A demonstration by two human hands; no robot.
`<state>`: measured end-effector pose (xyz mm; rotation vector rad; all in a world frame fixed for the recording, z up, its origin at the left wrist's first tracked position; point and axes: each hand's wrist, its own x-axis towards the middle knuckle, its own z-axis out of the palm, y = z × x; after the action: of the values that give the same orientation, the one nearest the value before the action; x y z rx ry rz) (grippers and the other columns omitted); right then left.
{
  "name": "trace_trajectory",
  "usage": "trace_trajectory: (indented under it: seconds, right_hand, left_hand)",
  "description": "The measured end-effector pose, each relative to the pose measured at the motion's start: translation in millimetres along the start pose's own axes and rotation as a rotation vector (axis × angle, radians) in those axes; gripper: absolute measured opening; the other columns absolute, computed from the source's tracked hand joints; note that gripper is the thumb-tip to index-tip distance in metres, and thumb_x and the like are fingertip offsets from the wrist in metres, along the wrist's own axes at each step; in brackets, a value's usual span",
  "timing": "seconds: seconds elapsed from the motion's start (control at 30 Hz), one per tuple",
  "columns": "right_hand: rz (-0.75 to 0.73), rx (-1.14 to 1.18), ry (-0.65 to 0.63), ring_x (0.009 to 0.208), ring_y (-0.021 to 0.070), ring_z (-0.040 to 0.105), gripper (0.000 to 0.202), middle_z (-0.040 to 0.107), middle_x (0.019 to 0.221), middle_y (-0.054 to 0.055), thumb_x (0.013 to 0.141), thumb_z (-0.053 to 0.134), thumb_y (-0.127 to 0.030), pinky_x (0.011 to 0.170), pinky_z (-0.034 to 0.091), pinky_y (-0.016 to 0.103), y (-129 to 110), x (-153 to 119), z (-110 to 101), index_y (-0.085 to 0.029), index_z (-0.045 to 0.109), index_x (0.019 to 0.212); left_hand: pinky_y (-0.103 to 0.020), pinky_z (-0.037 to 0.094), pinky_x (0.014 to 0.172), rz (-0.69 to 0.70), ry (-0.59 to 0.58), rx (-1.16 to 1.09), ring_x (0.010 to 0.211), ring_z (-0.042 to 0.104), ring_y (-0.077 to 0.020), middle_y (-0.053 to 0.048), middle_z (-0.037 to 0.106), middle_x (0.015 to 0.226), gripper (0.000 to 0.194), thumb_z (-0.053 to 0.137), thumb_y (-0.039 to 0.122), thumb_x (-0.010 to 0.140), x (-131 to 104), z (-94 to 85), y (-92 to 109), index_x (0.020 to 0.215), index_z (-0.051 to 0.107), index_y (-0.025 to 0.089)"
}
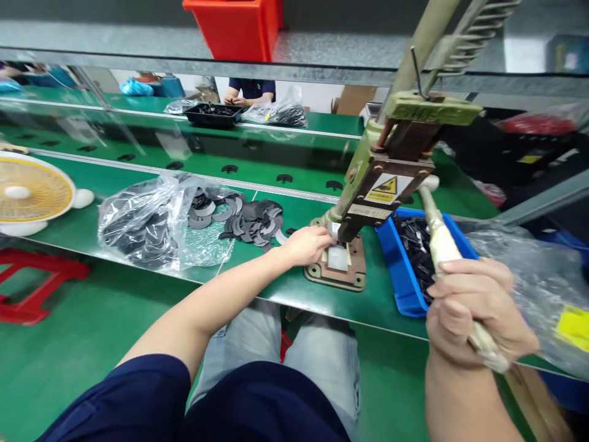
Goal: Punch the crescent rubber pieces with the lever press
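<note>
My right hand (473, 307) is wrapped round the lever (444, 242) of a green hand press (354, 175), its grip covered in pale wrapping. At the press base (334, 281), my left hand (306, 245) reaches in from the left. Its fingers are drawn together beside the lower end of the ram, next to a whitish block (338, 258). Whatever those fingertips hold is too small and hidden to make out. Loose dark grey curved pieces (257, 220) lie left of my left hand. A blue bin (391, 267) of black parts stands between the press and my right hand.
A clear plastic bag (138, 230) of dark pieces lies left of the pile. Beyond runs a green conveyor (202, 153) carrying spaced black parts. A fan (32, 190) stands at the left; a red bin (234, 27) sits overhead. Across the line, another person's hands (237, 100) work near a black tray.
</note>
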<state>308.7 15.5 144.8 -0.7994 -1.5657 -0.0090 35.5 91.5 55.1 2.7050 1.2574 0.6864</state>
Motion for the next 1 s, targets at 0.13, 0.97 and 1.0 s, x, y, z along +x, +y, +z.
trace_trajectory:
  seconds: [0.13, 0.97, 1.0]
  right_hand:
    - [-0.124, 0.032, 0.184, 0.066, 0.0285, 0.064, 0.051, 0.056, 0.049, 0.002, 0.088, 0.063, -0.055, 0.081, 0.044, 0.058, 1, -2, 11, -0.027, 0.046, 0.049]
    - [-0.162, 0.188, 0.137, 0.076, 0.0186, 0.062, 0.046, 0.06, 0.061, -0.003, 0.098, 0.065, -0.046, 0.086, 0.045, 0.048, -4, -7, 11, -0.022, 0.05, 0.061]
    - [-0.16, 0.191, 0.134, 0.075, 0.0183, 0.062, 0.046, 0.06, 0.061, -0.003, 0.098, 0.065, -0.046, 0.087, 0.045, 0.048, -3, -7, 11, -0.022, 0.05, 0.061]
  left_hand:
    - [-0.042, 0.054, 0.104, -0.13, -0.027, 0.09, 0.115, 0.068, -0.0263, -0.013, 0.075, 0.125, 0.034, 0.052, 0.027, 0.106, -16, -25.9, -32, 0.13, 0.073, 0.018]
    - [-0.028, 0.049, 0.079, -0.334, -0.521, 0.163, 0.094, 0.07, -0.023, -0.009, 0.076, 0.107, 0.029, 0.067, 0.041, 0.092, 7, -45.5, -84, 0.11, 0.075, 0.02]
    - [-0.028, 0.046, 0.073, -0.345, -0.459, 0.117, 0.086, 0.068, -0.0212, -0.006, 0.075, 0.097, 0.024, 0.065, 0.041, 0.094, 5, -49.6, -84, 0.101, 0.073, 0.02]
